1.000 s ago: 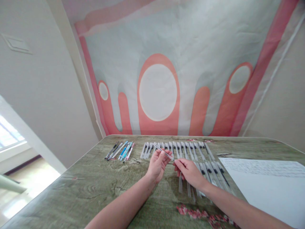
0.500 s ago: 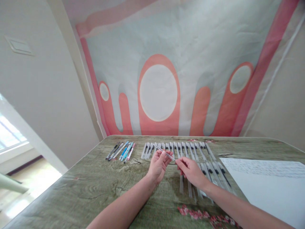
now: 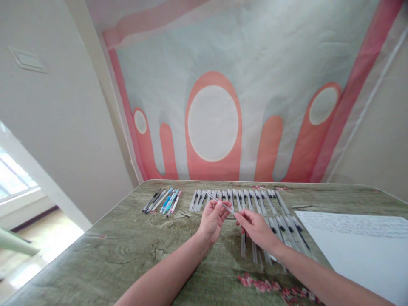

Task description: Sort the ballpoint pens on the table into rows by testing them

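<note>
Slim pen (image 3: 227, 208): we have it raised over the table (image 3: 127, 255), slanting down from its far tip at upper left, between our left hand (image 3: 211, 222) and our right hand (image 3: 256, 228).
Left-hand grip: our thumb and fingers pinch the barrel around its middle, the outer fingers loosely curled.
Right-hand grip: our thumb and forefinger are pressed together at the pen's near end, the other fingers curled under; whether they hide a separate small part, we cannot tell.
Back row: beyond our hands, clear pens with dark grips (image 3: 241, 202) lie side by side.
Nearer row: more clear-barrelled pens (image 3: 293, 237) lie beneath and to the right of our right hand, which partly hides them.
Coloured cluster: at the left we see black, grey, blue, turquoise and pink pens (image 3: 165, 205) lying close together.
Paper: a white sheet (image 3: 366, 255) lies at our right, rows of marks across its far part.
Tabletop print: wood grain, with pink blossoms (image 3: 259, 284) nearest us.
Backdrop: a grey hanging (image 3: 213, 123) with coral shapes and white circles faces us.
</note>
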Available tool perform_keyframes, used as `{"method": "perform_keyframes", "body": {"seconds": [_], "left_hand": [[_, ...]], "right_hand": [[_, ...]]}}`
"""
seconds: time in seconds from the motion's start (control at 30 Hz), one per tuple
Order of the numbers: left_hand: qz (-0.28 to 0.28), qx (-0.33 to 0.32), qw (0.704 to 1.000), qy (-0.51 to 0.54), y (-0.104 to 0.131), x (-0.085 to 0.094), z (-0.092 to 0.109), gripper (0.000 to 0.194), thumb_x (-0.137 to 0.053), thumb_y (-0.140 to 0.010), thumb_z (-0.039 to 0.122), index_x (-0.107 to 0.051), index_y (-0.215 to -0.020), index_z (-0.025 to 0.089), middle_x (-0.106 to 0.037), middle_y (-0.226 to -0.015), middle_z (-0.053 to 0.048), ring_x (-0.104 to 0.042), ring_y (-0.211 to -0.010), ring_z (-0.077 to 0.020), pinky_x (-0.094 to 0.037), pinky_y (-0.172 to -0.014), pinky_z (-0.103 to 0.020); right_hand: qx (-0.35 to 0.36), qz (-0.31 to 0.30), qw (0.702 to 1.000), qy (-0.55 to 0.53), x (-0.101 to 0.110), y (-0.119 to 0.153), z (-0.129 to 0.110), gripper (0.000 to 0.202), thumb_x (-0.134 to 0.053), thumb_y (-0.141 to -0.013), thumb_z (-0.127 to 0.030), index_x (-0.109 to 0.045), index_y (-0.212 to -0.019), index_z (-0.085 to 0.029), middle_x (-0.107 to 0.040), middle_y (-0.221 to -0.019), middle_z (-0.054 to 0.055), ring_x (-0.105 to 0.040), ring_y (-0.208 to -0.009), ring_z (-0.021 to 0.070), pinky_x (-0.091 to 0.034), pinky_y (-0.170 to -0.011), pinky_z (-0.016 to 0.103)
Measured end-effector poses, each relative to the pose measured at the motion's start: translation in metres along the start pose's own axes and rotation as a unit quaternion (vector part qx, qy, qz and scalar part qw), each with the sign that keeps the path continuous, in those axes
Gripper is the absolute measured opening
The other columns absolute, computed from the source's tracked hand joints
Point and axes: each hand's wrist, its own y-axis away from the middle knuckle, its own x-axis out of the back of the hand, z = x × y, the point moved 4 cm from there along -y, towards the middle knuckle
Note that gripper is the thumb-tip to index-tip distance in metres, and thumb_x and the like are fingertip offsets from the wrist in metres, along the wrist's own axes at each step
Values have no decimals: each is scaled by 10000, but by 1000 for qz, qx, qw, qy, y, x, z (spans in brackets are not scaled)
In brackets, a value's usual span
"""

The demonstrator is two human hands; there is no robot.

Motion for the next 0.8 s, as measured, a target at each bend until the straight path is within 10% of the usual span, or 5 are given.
{"method": "perform_keyframes", "body": {"seconds": [0.8], "left_hand": [[-3,1,1000,-6,-1,3,-3,216,-611,-714,256,-436,-814,176,-621,-888,-41,-581,-917,-155,-400,-871,-327]], "right_hand": [[-2,-3,1000,18,0,-1,2,375,-349,-830,-440,-541,-673,-159,-556,-573,-1,-486,-454,101,-373,-453,209]]}}
